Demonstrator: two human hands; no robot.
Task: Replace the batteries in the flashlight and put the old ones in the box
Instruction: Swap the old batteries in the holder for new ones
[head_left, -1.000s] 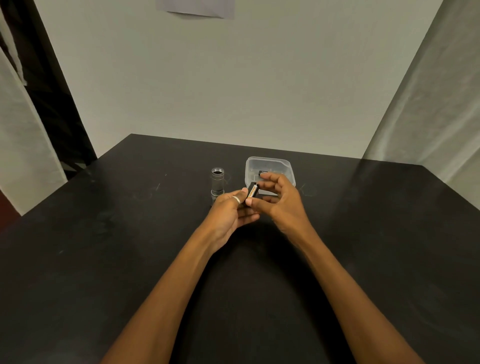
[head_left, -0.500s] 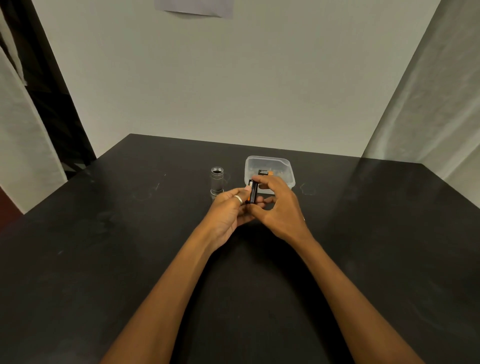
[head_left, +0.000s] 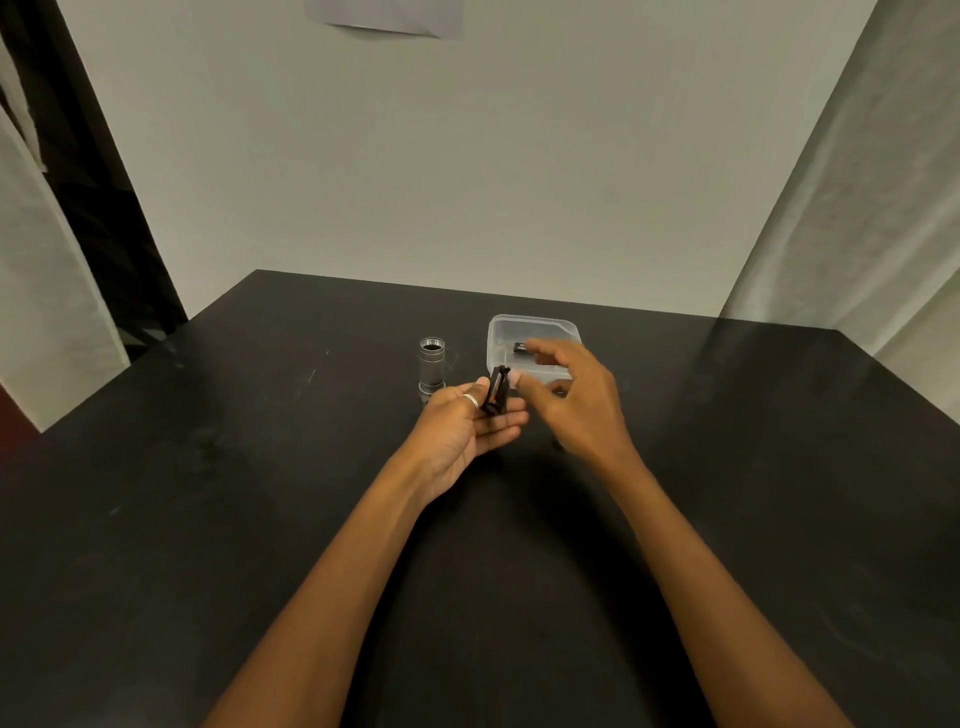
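Observation:
My left hand (head_left: 462, 423) holds a black battery holder (head_left: 496, 396), with an orange-striped battery in it, upright between thumb and fingers. Just to its right, my right hand (head_left: 571, 397) hovers with relaxed, spread fingers, blurred, its thumb tip close to the holder's top. Nothing shows in it. Behind the right hand stands the clear plastic box (head_left: 535, 325), with a dark battery (head_left: 521, 347) lying inside. The silver flashlight body (head_left: 431, 364) stands upright, open end up, left of the box and just behind my left hand.
The black table (head_left: 260, 493) runs to a far edge at a pale wall. Grey curtains hang at the left and right sides. A dark gap opens at the far left.
My right hand has let go of the holder's top and shifted right, toward the box, its fingers opening. My left hand keeps the holder in place, slightly tilted.

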